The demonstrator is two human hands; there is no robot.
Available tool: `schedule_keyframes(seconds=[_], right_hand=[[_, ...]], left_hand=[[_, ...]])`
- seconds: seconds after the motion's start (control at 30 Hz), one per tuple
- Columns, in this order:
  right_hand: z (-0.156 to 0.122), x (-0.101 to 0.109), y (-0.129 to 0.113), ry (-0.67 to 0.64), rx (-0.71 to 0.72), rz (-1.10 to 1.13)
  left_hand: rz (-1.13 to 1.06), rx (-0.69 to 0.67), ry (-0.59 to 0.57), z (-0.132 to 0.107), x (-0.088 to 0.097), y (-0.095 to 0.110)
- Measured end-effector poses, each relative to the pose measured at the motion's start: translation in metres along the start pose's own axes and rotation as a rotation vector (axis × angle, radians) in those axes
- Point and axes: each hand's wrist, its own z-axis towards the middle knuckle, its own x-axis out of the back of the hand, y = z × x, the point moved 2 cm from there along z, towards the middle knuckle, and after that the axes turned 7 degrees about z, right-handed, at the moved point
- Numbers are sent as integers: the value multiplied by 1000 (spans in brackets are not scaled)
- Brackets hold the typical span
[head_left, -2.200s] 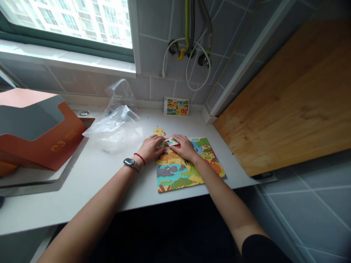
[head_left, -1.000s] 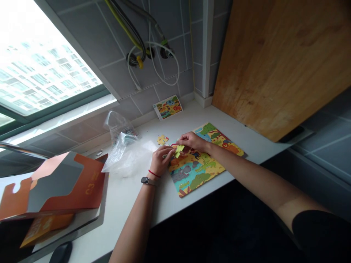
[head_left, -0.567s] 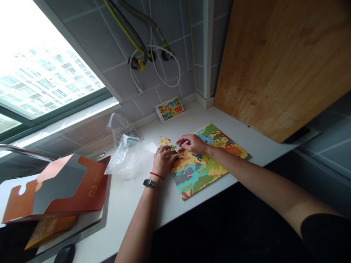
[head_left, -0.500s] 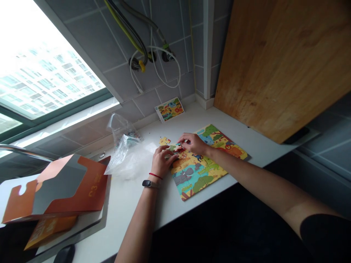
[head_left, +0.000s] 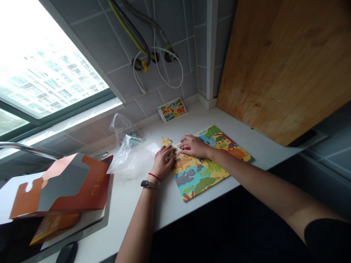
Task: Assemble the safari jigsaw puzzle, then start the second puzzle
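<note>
A colourful animal jigsaw puzzle (head_left: 204, 170), mostly assembled, lies on the white counter. At its upper left edge, my left hand (head_left: 162, 160) has its fingers and thumb curled round a green puzzle piece (head_left: 171, 152). My right hand (head_left: 196, 147) rests over the top left part of the puzzle. Its bent fingers and thumb close on a puzzle piece that is mostly hidden, with a bit of red showing between them. A loose yellow puzzle piece (head_left: 166, 141) lies just beyond my left fingertips.
A small picture card (head_left: 172, 109) leans against the tiled wall. To the left lie a crumpled clear plastic bag (head_left: 128, 153) and an open orange box (head_left: 100, 186). A wooden board (head_left: 274, 73) stands at the right. Cables (head_left: 157, 60) hang on the wall above the counter.
My right hand has lowered onto the puzzle, and its fingers lie flatter over the piece. The pale piece seen between my hands is now mostly covered. The view has shifted slightly.
</note>
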Motion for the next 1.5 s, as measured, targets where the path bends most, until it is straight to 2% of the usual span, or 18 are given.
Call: schedule_keyframes(seconds=[0.37,0.77,1.0,1.23,1.37,1.5], right_hand=[[0,0,5,-93,-3,-101],[0,0,5,-39,0,-50],[2,-3,15,49,-100,2],[1,-2,13,-33,-63,-142],[-2,-1,9,-9,-18,-179],[-2,-3,10,-24,-54,-203]], left_hand=[[23,-39,37,1,1,2],[83,-46,0,0,1,7],[108,-73,14,1,-2,7],[79,-134,34,2,-1,8],[61,-197,8,2,-2,11],[46,-186,9,3,-3,15]])
